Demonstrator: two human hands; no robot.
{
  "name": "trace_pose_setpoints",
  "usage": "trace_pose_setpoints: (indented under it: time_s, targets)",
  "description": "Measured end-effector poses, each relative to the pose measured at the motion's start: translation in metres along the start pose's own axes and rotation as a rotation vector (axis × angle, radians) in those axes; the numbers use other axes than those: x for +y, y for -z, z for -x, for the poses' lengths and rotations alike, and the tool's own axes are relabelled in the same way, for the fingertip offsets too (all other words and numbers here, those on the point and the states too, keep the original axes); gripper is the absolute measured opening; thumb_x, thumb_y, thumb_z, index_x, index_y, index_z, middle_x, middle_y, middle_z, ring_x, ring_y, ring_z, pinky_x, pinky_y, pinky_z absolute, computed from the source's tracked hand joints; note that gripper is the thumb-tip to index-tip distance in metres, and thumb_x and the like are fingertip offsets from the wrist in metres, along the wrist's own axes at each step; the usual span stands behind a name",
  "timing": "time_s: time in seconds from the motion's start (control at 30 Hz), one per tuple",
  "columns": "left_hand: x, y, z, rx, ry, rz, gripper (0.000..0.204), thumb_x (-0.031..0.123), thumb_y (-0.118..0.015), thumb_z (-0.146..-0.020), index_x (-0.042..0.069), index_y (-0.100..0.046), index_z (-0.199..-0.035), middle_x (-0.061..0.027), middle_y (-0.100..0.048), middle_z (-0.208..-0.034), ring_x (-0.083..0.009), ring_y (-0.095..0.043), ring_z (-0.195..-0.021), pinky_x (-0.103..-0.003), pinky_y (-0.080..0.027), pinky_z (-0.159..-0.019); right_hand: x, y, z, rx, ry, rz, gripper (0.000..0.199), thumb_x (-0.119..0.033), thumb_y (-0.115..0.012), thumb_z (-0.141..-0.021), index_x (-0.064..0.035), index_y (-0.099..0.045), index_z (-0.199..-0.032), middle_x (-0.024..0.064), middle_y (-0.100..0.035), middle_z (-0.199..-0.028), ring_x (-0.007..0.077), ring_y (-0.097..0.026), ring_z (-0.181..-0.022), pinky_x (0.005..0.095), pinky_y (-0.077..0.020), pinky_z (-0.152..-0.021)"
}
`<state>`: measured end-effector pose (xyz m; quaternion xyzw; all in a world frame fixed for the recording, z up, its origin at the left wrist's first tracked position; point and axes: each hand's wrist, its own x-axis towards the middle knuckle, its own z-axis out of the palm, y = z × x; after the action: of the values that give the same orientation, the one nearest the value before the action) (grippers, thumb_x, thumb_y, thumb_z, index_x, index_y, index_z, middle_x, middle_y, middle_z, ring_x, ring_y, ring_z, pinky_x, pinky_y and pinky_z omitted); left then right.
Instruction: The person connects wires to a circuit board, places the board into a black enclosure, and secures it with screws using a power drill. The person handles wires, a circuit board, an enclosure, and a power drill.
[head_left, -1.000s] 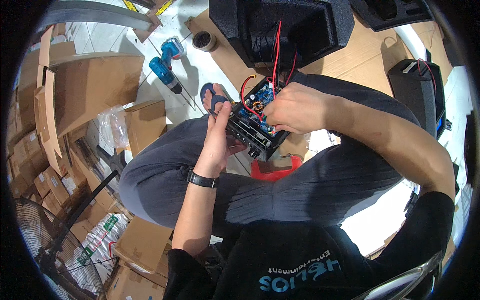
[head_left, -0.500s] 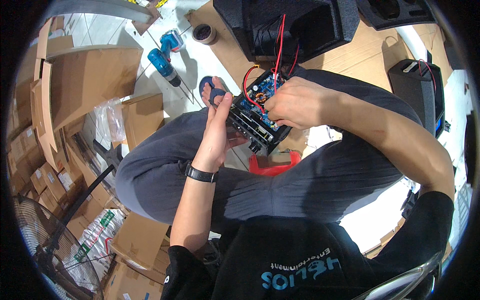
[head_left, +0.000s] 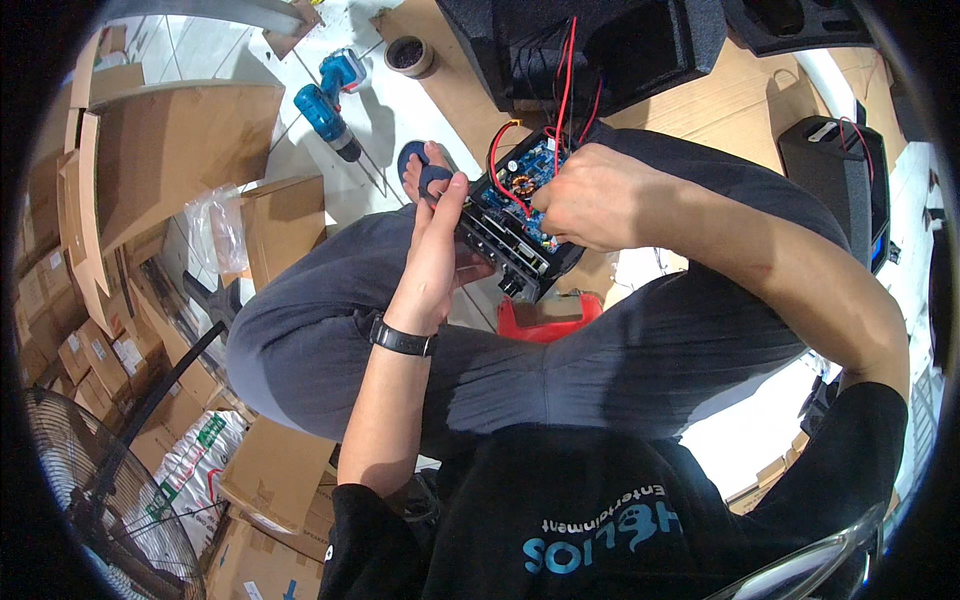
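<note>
Between my legs, an open black amplifier module tilts with its knob side toward me. Its blue circuit board faces up and carries a copper coil. My left hand grips the module's left side, thumb along the edge and fingers beneath. Over the board's right part, my right hand has its fingertips pinched together; whatever they hold is hidden behind the hand. Red wires run up from the board toward a black speaker cabinet. A red lead with a yellow connector loops above the module's left edge.
A blue cordless drill lies on the tiles at the upper left, near a small round pot. A red plastic piece rests below the module. Cardboard boxes and a fan stand left; another speaker stands right.
The view has shifted slightly. My left hand keeps its grip on the module, and my right hand stays pinched over the board with only a slight change of angle.
</note>
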<state>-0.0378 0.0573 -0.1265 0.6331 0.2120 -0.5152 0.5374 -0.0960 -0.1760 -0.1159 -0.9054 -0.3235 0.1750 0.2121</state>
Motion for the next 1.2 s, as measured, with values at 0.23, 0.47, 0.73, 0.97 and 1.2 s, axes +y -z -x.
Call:
trace_pose_setpoints:
  time_s: [0.23, 0.47, 0.73, 0.97, 1.2]
  targets:
    - [-0.002, -0.006, 0.003, 0.049, -0.035, 0.0, 0.072, 0.066, -0.059, -0.098, 0.019, -0.04, -0.148, -0.0112, -0.066, -0.115, -0.0208, -0.07, -0.079, -0.04, -0.059, -0.071, 0.001, -0.006, 0.006, -0.019, 0.022, -0.038, 0.017, -0.022, -0.067, -0.092, -0.0109, -0.08, -0.094, 0.0073, -0.072, -0.095, 0.0273, -0.075, -0.093, 0.0406, -0.059, -0.081]
    - [-0.012, -0.006, 0.001, 0.027, 0.039, 0.05, 0.068, 0.064, -0.061, -0.098, 0.019, -0.042, -0.145, -0.0099, -0.066, -0.113, -0.0202, -0.07, -0.073, -0.034, -0.057, -0.062, 0.008, -0.036, 0.013, 0.145, 0.109, -0.055, 0.015, -0.02, -0.068, -0.088, -0.0085, -0.077, -0.086, 0.0067, -0.071, -0.091, 0.0273, -0.075, -0.09, 0.0411, -0.0592, -0.075]
    - [-0.02, -0.005, -0.004, 0.03, 0.065, 0.117, 0.069, 0.063, -0.063, -0.096, 0.016, -0.043, -0.143, -0.0123, -0.065, -0.111, -0.0215, -0.069, -0.071, -0.032, -0.057, -0.058, 0.007, -0.041, 0.014, 0.344, 0.19, -0.11, 0.004, -0.013, -0.069, -0.08, -0.0115, -0.066, -0.083, 0.005, -0.065, -0.085, 0.0247, -0.067, -0.078, 0.0385, -0.053, -0.068]
    - [-0.016, -0.009, 0.0, 0.044, 0.024, -0.036, 0.057, 0.066, -0.056, -0.098, 0.02, -0.047, -0.132, -0.0045, -0.069, -0.105, -0.0217, -0.072, -0.083, -0.036, -0.06, -0.069, 0.001, -0.01, -0.005, -0.293, -0.105, -0.197, 0.016, -0.017, -0.077, -0.083, -0.0041, -0.079, -0.092, 0.017, -0.076, -0.09, 0.0351, -0.076, -0.093, 0.046, -0.0594, -0.077]
    - [-0.02, -0.003, -0.006, -0.012, 0.013, 0.04, 0.068, 0.062, -0.063, -0.097, 0.015, -0.043, -0.144, -0.0087, -0.065, -0.105, -0.0182, -0.068, -0.07, -0.031, -0.059, -0.059, 0.011, 0.007, -0.008, -0.35, -0.11, -0.335, 0.025, -0.011, -0.077, -0.082, -0.0007, -0.078, -0.105, 0.019, -0.073, -0.102, 0.0375, -0.071, -0.104, 0.0452, -0.0564, -0.092]
